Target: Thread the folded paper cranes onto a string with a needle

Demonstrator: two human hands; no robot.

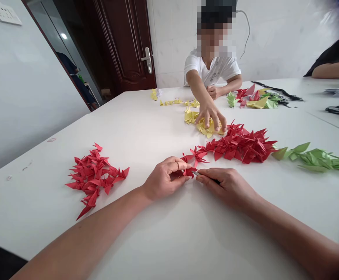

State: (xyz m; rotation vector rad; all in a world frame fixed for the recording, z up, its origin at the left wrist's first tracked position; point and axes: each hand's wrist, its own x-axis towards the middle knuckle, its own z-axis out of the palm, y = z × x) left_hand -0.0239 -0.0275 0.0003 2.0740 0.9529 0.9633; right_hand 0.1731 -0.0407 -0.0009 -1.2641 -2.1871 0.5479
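Near the middle of the white table, my left hand (168, 177) pinches a small red folded-paper piece (190, 171), its fingers curled round it. My right hand (226, 184) is closed on a slim dark tool with a metal tip (196, 173); most of the tool is hidden in the fingers, so its kind is unclear. The tip touches or nearly touches the red paper. Just beyond my hands, a large heap of red folded-paper cranes (245, 144) trails towards the piece I hold. Another pile of red paper cranes (92, 175) lies left of my left hand.
Across the table (123, 124), a person in a white shirt (213, 70) reaches one hand (212, 116) over yellow folded papers (191, 116). Green folded papers (318, 157) run to the right edge. Mixed-colour papers (258, 99) and black cords lie behind. Another person's arm (335, 70) shows far right.
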